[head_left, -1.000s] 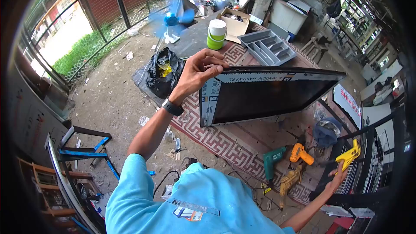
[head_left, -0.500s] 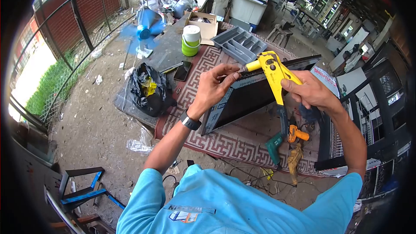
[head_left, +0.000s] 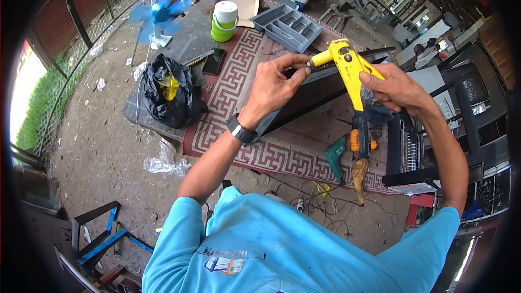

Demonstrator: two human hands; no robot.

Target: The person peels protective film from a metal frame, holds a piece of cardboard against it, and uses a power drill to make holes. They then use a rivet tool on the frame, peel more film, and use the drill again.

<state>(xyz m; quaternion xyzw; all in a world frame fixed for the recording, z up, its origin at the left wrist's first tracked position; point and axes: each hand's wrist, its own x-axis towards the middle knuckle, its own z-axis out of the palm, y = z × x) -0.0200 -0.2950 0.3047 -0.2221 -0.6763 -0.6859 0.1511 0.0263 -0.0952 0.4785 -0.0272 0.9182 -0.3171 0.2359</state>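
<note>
- Got a yellow hand riveter (head_left: 344,65) up in the air above the surface (head_left: 271,154), with both hands on it.
- Wrapping the right hand (head_left: 395,89) around one handle, thumb laid over the top, leaving the other handle pointing down with its dark grip.
- Pinching the silvery nose of the tool with the thumb and fingers of the left hand (head_left: 275,86); can't tell if anything else is caught in there, way too small.
- Wearing a dark watch (head_left: 242,129) on the left wrist, plus a light blue shirt (head_left: 304,239).
- Seeing a dark framed panel (head_left: 312,100) tilted on the surface, right below the tool and partly hidden by the left forearm and hand.
- Also spotting a green drill (head_left: 336,157), an orange drill (head_left: 355,140) and a yellow-brown drill (head_left: 359,172) bunched together near the close edge.
- Further back, noticing a grey divided tray (head_left: 287,26) near a green-and-white jug (head_left: 224,21) and an open cardboard box (head_left: 247,5).
- Over to the left, finding a phone (head_left: 214,62) lying flat, near a black plastic bag (head_left: 168,95) with something yellow inside.
</note>
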